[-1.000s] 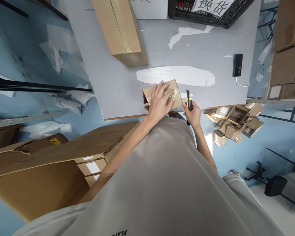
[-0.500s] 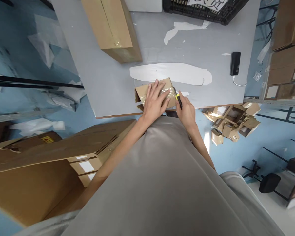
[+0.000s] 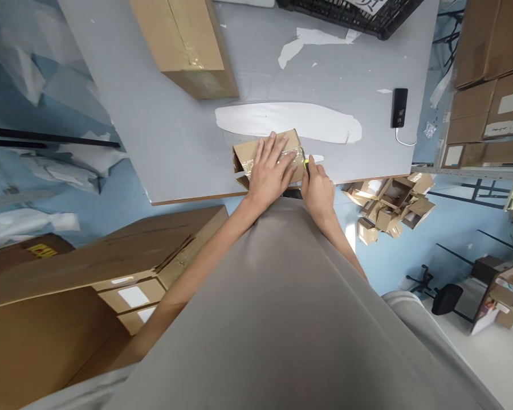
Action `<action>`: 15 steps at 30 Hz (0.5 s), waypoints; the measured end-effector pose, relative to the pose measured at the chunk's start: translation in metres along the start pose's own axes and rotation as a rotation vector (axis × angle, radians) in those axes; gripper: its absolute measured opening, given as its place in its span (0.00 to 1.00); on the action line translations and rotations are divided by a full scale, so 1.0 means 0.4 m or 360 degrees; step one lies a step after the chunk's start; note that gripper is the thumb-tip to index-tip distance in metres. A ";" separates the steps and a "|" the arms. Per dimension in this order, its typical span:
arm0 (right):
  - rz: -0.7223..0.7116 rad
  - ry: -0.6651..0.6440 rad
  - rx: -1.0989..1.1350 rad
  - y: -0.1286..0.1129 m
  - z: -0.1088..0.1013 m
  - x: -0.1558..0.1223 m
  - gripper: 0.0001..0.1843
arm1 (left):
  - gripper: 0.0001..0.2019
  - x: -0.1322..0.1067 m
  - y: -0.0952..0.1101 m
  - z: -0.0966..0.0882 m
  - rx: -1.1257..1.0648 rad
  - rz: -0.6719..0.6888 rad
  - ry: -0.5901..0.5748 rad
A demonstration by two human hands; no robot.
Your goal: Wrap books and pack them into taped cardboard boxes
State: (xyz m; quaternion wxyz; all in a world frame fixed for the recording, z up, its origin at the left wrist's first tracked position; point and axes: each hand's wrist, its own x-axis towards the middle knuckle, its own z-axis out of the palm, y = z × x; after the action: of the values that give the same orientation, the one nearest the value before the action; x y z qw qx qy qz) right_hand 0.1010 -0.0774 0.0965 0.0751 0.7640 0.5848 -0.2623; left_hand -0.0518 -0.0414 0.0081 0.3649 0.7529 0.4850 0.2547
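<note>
A small cardboard box (image 3: 290, 140) with clear tape across it lies at the table's front edge, its left end partly open. My left hand (image 3: 268, 168) rests flat on top of the box, fingers spread. In my right hand (image 3: 318, 191) is a black and yellow utility knife (image 3: 306, 165), its front end against the box's right end. The blade itself is hidden from view.
On the grey table (image 3: 166, 142) are a larger taped carton (image 3: 188, 45), white paper strips (image 3: 282, 117), a black crate (image 3: 350, 17) and a black power bank (image 3: 399, 108) with a cable. Opened small boxes (image 3: 389, 208) lie on the floor at right; a big open carton (image 3: 123, 250) stands at left.
My right hand and the knife have shifted slightly at the box's right end, and less of the knife shows now. My left hand stays on the box. The whole view has shifted a little.
</note>
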 end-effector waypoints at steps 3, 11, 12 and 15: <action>-0.0032 0.0114 0.0145 0.004 0.023 0.020 0.34 | 0.28 -0.002 0.005 0.005 -0.0100 -0.0027 0.0024; 0.0024 0.0134 0.0241 0.038 0.057 0.002 0.32 | 0.29 0.003 0.007 0.006 -0.0209 -0.0055 0.0003; 0.0055 0.0113 0.0219 0.041 0.055 -0.011 0.31 | 0.29 0.005 0.007 0.004 -0.0200 -0.0057 0.0000; 0.0116 0.0042 0.0136 0.038 0.035 -0.049 0.30 | 0.29 0.010 0.005 0.001 -0.0179 -0.0053 -0.0011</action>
State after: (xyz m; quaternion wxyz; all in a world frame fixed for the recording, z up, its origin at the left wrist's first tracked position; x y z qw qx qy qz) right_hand 0.1074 -0.1045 0.0913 0.0442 0.7906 0.5459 -0.2740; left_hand -0.0489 -0.0386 0.0096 0.4126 0.7239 0.4810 0.2728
